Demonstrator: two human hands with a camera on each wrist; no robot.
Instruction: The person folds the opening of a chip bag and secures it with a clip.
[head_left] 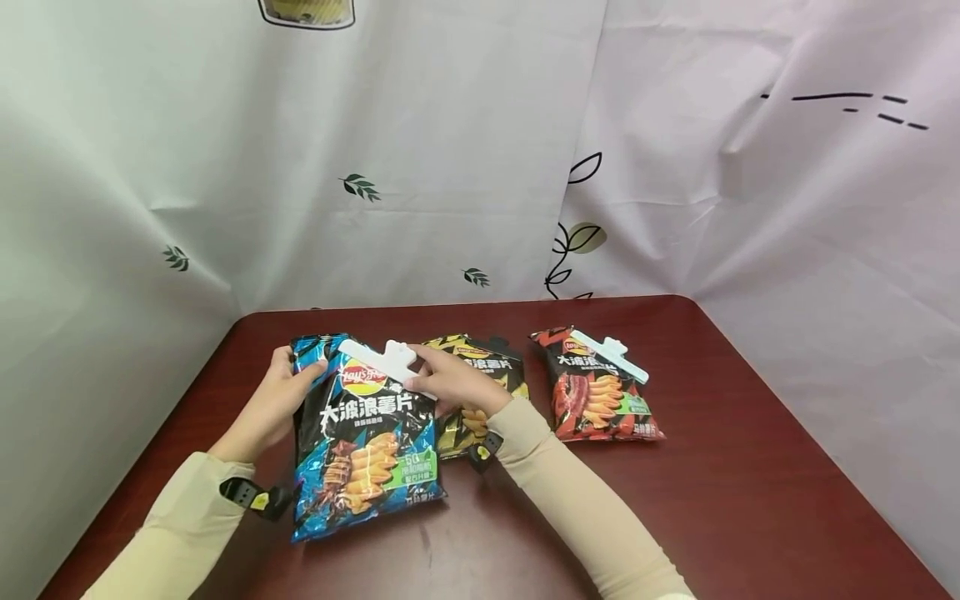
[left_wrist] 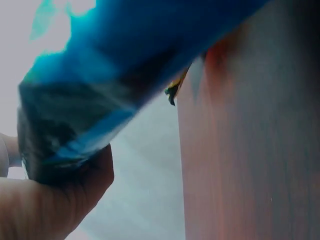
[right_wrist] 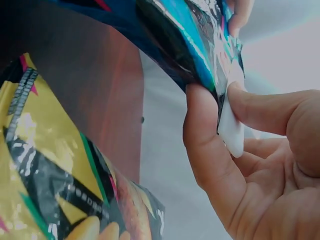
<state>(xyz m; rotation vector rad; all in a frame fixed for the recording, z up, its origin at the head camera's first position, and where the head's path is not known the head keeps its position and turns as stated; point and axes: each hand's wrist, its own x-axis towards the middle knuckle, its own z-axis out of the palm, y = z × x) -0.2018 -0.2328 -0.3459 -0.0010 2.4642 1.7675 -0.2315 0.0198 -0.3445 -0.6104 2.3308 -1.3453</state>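
A blue potato chip bag point(head_left: 367, 425) is held up, tilted, above the table. My left hand point(head_left: 279, 398) grips its upper left edge, the thumb lying across the front. Across the top right of the bag runs a white bag clip point(head_left: 378, 360), at a slant. With thumb and index finger, my right hand point(head_left: 463, 382) pinches the clip's right end together with the bag's edge. In the right wrist view the thumb presses the white clip point(right_wrist: 232, 120) while the index finger lies behind the bag. Only part of the left hand point(left_wrist: 60, 205) shows in the left wrist view, against the bag's dark end.
Behind my right hand lies a yellow chip bag point(head_left: 457, 433) with a black clip point(head_left: 495, 345) at its top. Farther right is a red chip bag point(head_left: 600, 404) bearing a pale clip point(head_left: 611, 354). The dark red table point(head_left: 720, 483) meets a white printed curtain point(head_left: 465, 167) behind.
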